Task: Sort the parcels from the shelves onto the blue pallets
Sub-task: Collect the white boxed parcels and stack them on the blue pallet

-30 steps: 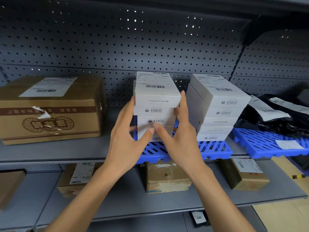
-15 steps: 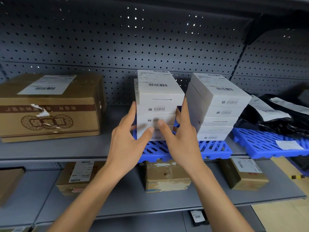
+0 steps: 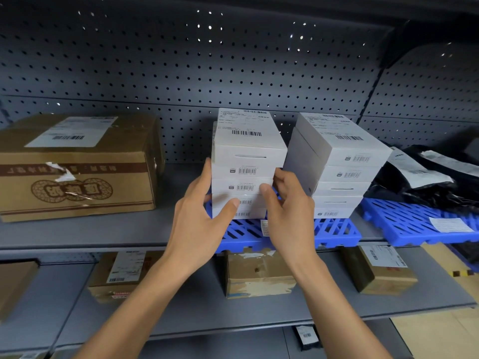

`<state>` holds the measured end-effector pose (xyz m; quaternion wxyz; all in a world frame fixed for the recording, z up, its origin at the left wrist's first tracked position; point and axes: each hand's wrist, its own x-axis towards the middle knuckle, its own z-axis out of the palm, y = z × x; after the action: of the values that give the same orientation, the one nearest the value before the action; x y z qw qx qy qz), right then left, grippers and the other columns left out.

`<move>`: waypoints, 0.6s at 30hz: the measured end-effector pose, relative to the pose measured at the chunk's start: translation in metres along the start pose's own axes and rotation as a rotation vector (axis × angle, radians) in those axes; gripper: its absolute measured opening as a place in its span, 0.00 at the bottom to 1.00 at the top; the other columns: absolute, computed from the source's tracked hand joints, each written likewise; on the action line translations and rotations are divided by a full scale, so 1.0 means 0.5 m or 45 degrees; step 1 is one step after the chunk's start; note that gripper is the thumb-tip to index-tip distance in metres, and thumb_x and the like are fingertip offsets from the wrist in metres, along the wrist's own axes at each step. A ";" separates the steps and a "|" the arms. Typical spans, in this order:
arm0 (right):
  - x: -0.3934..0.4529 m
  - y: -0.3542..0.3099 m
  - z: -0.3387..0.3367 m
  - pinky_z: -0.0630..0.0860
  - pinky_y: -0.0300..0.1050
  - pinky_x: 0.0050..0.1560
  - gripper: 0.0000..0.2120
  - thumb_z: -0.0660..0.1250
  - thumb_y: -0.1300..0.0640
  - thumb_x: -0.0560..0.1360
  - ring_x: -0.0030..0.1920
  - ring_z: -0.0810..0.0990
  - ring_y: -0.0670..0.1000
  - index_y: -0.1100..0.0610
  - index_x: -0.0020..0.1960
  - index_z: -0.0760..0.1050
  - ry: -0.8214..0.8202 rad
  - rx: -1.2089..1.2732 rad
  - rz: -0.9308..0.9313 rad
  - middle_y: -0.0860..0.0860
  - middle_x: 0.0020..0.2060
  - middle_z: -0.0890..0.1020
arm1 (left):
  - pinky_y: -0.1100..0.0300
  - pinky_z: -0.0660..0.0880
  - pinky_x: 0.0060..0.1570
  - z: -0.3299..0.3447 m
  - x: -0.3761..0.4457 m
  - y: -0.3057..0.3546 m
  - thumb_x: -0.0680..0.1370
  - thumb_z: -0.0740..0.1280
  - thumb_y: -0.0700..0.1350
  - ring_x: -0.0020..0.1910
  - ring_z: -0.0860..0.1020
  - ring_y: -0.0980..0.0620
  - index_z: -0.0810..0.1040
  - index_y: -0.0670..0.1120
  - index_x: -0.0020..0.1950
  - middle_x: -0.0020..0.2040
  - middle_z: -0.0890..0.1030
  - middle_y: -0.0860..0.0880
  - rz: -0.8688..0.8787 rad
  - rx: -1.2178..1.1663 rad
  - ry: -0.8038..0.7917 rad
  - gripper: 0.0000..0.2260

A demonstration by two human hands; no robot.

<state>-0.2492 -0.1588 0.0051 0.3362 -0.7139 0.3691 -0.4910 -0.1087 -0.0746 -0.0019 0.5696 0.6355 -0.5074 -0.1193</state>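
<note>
Both hands (image 3: pixel 197 224) lower, gripping white stack (image 3: pixel 246 172)

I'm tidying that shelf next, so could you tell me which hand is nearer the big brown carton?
Left hand, though apart from the brown carton; right hand is farther right.

grey shelf (image 3: pixel 77 229) bears cardboard box (image 3: pixel 75 167), blue pallets (image 3: pixel 337 230).

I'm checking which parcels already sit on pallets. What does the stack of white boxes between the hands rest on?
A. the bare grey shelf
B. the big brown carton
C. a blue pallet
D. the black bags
C: the stack of white boxes, held between the left hand and right hand, stands on the blue pallet beside a second stack.
</note>
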 end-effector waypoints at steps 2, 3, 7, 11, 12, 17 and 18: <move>0.002 0.002 0.001 0.74 0.28 0.50 0.11 0.64 0.59 0.82 0.52 0.81 0.36 0.54 0.64 0.74 0.001 0.009 0.006 0.44 0.56 0.84 | 0.54 0.76 0.65 0.000 -0.001 0.000 0.78 0.71 0.42 0.61 0.78 0.63 0.57 0.65 0.79 0.69 0.76 0.58 -0.001 0.012 -0.002 0.37; 0.002 0.002 0.002 0.73 0.27 0.49 0.10 0.64 0.59 0.82 0.52 0.81 0.35 0.54 0.64 0.74 0.001 0.017 0.008 0.44 0.56 0.84 | 0.53 0.76 0.65 -0.001 -0.001 0.000 0.78 0.71 0.42 0.61 0.78 0.63 0.56 0.66 0.79 0.69 0.76 0.58 -0.001 0.019 -0.002 0.37; 0.001 0.003 0.003 0.71 0.26 0.50 0.10 0.64 0.59 0.82 0.55 0.81 0.36 0.54 0.63 0.74 0.010 0.026 -0.001 0.44 0.57 0.84 | 0.50 0.73 0.68 0.000 -0.003 -0.005 0.78 0.71 0.44 0.65 0.76 0.61 0.54 0.66 0.80 0.70 0.75 0.58 -0.005 0.043 -0.021 0.38; 0.001 0.003 0.004 0.72 0.26 0.51 0.09 0.65 0.60 0.82 0.56 0.81 0.38 0.54 0.61 0.74 0.030 0.047 -0.010 0.45 0.56 0.85 | 0.49 0.73 0.69 0.005 -0.003 -0.011 0.78 0.70 0.46 0.68 0.74 0.56 0.51 0.63 0.81 0.72 0.73 0.58 -0.010 0.069 -0.029 0.39; 0.001 0.003 0.004 0.73 0.27 0.52 0.08 0.65 0.60 0.82 0.57 0.81 0.38 0.54 0.61 0.74 0.034 0.049 -0.014 0.45 0.56 0.85 | 0.48 0.73 0.68 0.005 -0.003 -0.012 0.78 0.70 0.47 0.68 0.74 0.56 0.50 0.63 0.81 0.72 0.73 0.57 -0.007 0.075 -0.034 0.39; 0.002 0.005 0.006 0.75 0.30 0.55 0.08 0.65 0.60 0.82 0.58 0.81 0.38 0.52 0.60 0.73 0.027 0.055 -0.008 0.45 0.56 0.84 | 0.48 0.73 0.68 0.007 -0.004 -0.012 0.78 0.70 0.47 0.69 0.73 0.56 0.50 0.64 0.81 0.73 0.71 0.57 -0.003 0.076 -0.039 0.39; 0.003 0.005 0.005 0.75 0.30 0.55 0.08 0.65 0.60 0.82 0.58 0.81 0.38 0.52 0.60 0.73 0.023 0.051 -0.007 0.45 0.57 0.84 | 0.48 0.72 0.69 0.008 -0.006 -0.011 0.78 0.70 0.46 0.69 0.73 0.56 0.50 0.64 0.81 0.73 0.71 0.58 -0.005 0.075 -0.039 0.39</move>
<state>-0.2469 -0.1609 0.0027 0.3457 -0.7036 0.3601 -0.5056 -0.1100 -0.0756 -0.0088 0.5426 0.6510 -0.5181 -0.1152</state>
